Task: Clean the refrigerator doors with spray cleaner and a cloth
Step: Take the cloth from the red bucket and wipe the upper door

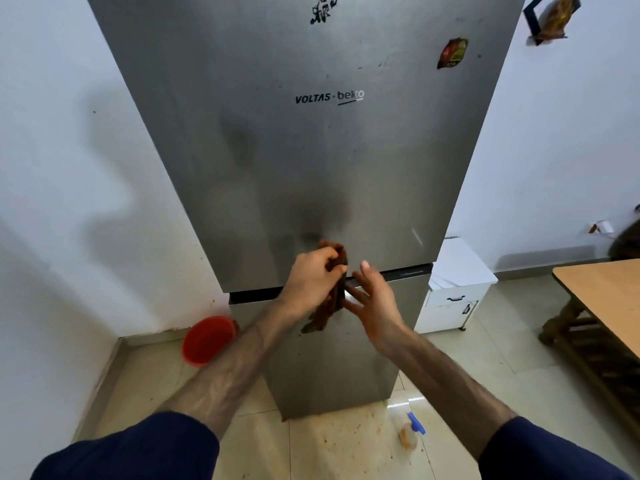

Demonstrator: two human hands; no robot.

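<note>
Left hand: the left hand (pixel 313 277) has its fingers curled round the top of the cloth (pixel 333 289), holding it just in front of the refrigerator (pixel 311 168).
Right hand: the right hand (pixel 372 299) holds nothing; its fingers are spread and straight, just beside the cloth's right edge.
Cloth position: it hangs at the seam between the upper door (pixel 381 150) and the lower door (pixel 346 358), between the two hands.
Long axis: vertical, bunched at the top, its tail drooping over the lower door.
Nearer hand: the left already has it; the right is likely about to gather or refold it.
Cloth look: dark reddish-brown, crumpled, narrow.
Door look: brushed steel, smudged with dark patches above the cloth.
Spray bottle: the spray bottle (pixel 410 432) lies on the floor (pixel 329 452), well apart, on the right-hand side.
</note>
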